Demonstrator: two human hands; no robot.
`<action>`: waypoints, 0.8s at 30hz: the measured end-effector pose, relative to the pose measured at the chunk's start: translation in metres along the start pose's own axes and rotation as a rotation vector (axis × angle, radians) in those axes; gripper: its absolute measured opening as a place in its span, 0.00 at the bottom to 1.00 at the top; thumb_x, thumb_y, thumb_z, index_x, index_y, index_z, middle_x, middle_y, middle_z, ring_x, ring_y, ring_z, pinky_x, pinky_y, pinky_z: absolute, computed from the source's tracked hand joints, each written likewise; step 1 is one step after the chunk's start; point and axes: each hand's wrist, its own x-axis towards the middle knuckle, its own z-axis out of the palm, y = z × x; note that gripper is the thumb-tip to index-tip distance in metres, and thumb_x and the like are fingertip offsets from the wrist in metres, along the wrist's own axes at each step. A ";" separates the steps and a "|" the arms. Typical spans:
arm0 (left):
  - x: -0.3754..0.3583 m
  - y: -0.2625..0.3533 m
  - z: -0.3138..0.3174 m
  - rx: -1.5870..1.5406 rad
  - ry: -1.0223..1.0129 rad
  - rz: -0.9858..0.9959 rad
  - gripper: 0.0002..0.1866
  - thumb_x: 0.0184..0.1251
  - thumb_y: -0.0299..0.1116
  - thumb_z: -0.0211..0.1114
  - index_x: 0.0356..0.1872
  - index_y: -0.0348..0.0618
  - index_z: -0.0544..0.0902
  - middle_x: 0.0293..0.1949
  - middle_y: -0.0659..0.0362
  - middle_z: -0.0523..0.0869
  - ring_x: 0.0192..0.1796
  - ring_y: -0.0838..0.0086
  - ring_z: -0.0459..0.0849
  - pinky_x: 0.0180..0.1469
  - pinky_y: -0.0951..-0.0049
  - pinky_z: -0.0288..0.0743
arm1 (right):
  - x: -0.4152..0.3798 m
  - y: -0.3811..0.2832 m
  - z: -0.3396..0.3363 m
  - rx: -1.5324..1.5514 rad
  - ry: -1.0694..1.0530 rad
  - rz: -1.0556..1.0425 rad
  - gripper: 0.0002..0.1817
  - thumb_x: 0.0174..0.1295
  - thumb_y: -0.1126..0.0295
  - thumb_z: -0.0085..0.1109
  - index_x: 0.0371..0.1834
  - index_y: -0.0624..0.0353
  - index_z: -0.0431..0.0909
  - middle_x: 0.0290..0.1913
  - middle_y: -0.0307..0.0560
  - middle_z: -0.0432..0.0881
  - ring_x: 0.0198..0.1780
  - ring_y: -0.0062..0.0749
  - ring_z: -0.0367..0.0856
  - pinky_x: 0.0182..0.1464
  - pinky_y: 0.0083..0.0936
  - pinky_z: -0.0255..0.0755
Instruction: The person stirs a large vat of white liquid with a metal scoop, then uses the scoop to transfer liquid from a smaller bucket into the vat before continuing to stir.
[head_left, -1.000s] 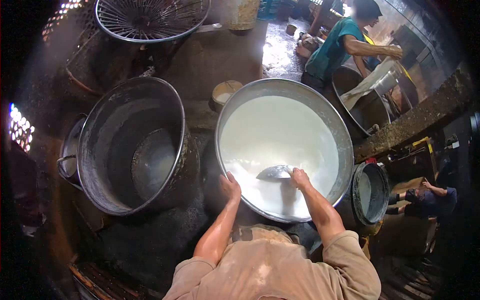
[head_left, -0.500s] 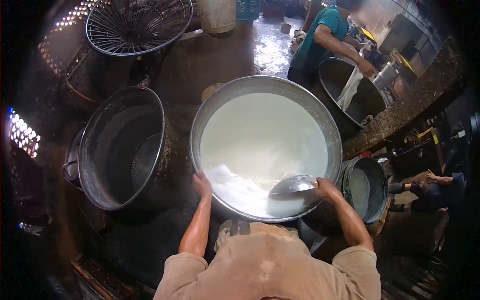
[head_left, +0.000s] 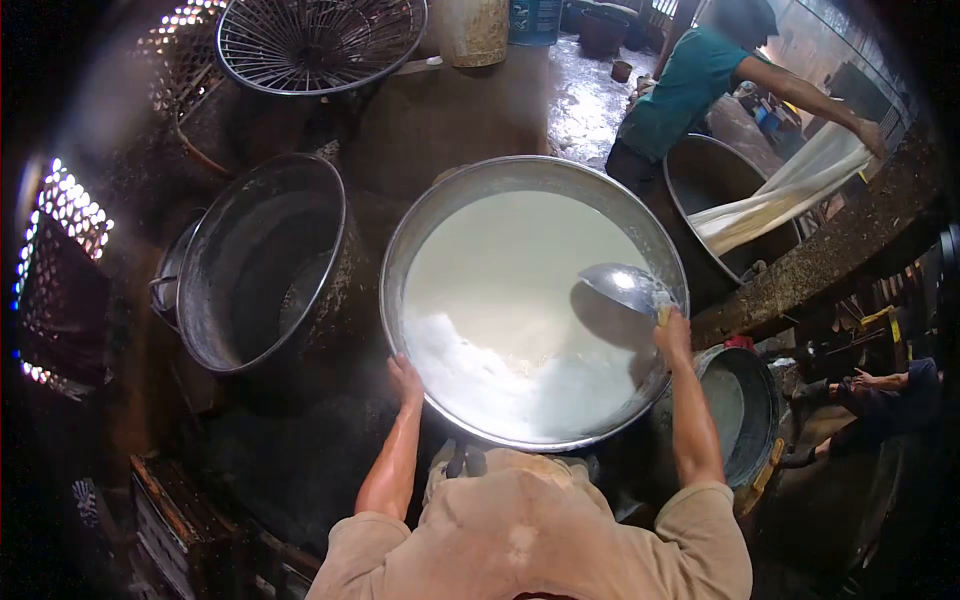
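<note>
In front of me stands a wide metal basin (head_left: 400, 255) with a milky white liquid (head_left: 510, 260) in it. White foam (head_left: 470, 375) lies along the near left side of the liquid. My left hand (head_left: 405, 380) holds the basin's near left rim. My right hand (head_left: 673, 336), closed round the handle of a metal ladle (head_left: 622, 284), is by the right rim. The ladle's shiny bowl is tilted just above the liquid and casts a dark shadow on it.
A deep dark metal vat (head_left: 265, 265) stands to the left, and a wire-ribbed basket (head_left: 320, 45) lies beyond. At the upper right a co-worker (head_left: 690, 80) stretches a white cloth (head_left: 790, 195) over another vat (head_left: 690, 165). A smaller tub (head_left: 735, 405) and another person's legs (head_left: 850, 420) are on the right.
The ladle has moved away from me and to the right, off the foam, and is now raised. My left hand stays on the rim. The co-worker has pulled the cloth out to the right.
</note>
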 end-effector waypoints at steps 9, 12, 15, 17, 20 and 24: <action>0.011 -0.010 -0.004 -0.045 -0.133 -0.056 0.29 0.69 0.49 0.42 0.55 0.29 0.68 0.53 0.35 0.72 0.57 0.46 0.70 0.59 0.57 0.62 | -0.018 0.011 0.104 0.089 -0.288 0.131 0.13 0.53 0.68 0.52 0.35 0.67 0.76 0.26 0.59 0.80 0.22 0.41 0.81 0.22 0.35 0.73; 0.013 0.001 -0.014 0.028 -0.213 -0.108 0.28 0.66 0.48 0.44 0.54 0.31 0.69 0.50 0.37 0.75 0.54 0.46 0.73 0.56 0.57 0.64 | -0.046 -0.005 0.122 0.129 -0.306 0.158 0.12 0.53 0.67 0.53 0.33 0.66 0.76 0.23 0.57 0.79 0.21 0.40 0.80 0.21 0.34 0.73; 0.011 0.031 -0.036 0.013 -0.286 -0.148 0.27 0.63 0.47 0.46 0.52 0.31 0.71 0.46 0.39 0.78 0.49 0.48 0.75 0.52 0.58 0.66 | -0.071 0.004 0.168 0.173 -0.312 0.107 0.12 0.53 0.66 0.54 0.31 0.66 0.76 0.21 0.55 0.79 0.18 0.38 0.78 0.20 0.33 0.72; 0.020 0.027 -0.032 -0.068 -0.255 -0.121 0.27 0.62 0.46 0.46 0.51 0.31 0.71 0.44 0.40 0.78 0.47 0.49 0.76 0.50 0.59 0.66 | -0.094 -0.025 0.160 0.204 -0.343 0.159 0.12 0.53 0.66 0.54 0.31 0.66 0.76 0.20 0.54 0.78 0.17 0.38 0.78 0.19 0.33 0.71; 0.036 0.029 -0.029 -0.184 -0.209 -0.049 0.26 0.62 0.46 0.47 0.49 0.31 0.72 0.41 0.41 0.79 0.45 0.51 0.77 0.49 0.61 0.67 | -0.130 -0.074 0.146 0.268 -0.409 0.253 0.11 0.51 0.68 0.54 0.30 0.66 0.75 0.19 0.54 0.78 0.17 0.37 0.77 0.18 0.32 0.71; 0.066 0.023 -0.009 -0.272 -0.125 0.004 0.21 0.63 0.45 0.49 0.47 0.38 0.74 0.44 0.42 0.79 0.48 0.49 0.75 0.49 0.58 0.66 | -0.166 -0.111 0.150 0.386 -0.479 0.305 0.10 0.46 0.71 0.55 0.31 0.65 0.74 0.20 0.53 0.78 0.17 0.36 0.78 0.18 0.30 0.73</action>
